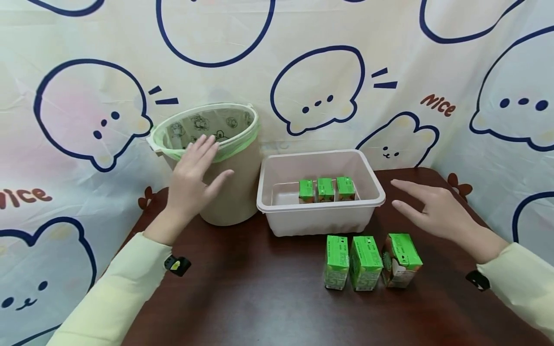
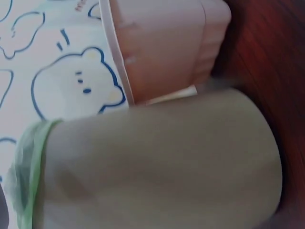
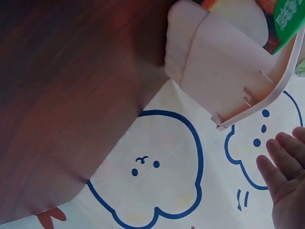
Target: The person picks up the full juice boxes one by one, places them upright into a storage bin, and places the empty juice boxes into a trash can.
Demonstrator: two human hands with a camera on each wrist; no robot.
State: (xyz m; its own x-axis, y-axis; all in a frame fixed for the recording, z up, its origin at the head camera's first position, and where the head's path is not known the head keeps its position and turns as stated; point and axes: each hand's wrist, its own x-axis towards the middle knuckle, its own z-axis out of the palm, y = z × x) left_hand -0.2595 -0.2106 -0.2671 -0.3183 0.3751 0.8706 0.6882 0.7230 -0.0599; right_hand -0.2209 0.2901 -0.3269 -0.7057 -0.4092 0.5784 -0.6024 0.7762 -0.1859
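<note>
My left hand (image 1: 190, 182) is raised in front of the trash bin (image 1: 233, 197), fingers straight, thumb spread, holding nothing. A pale green liner bag (image 1: 235, 151) is folded over the bin's rim. My right hand (image 1: 437, 211) hovers to the right of the white plastic basin (image 1: 316, 218), with straight fingers and nothing in it. Nearest to it on the table stand three green drink cartons: a left one (image 1: 336, 262), a middle one (image 1: 365, 263) and a right one (image 1: 401, 262), turned at an angle. Three similar green cartons (image 1: 325, 190) sit in a row inside the basin.
The dark brown wooden table (image 1: 242, 288) runs back to a pale curtain (image 1: 242, 86) printed with blue-outlined cartoon bears. The basin stands close beside the bin near the table's back edge, with the three loose cartons in front of it.
</note>
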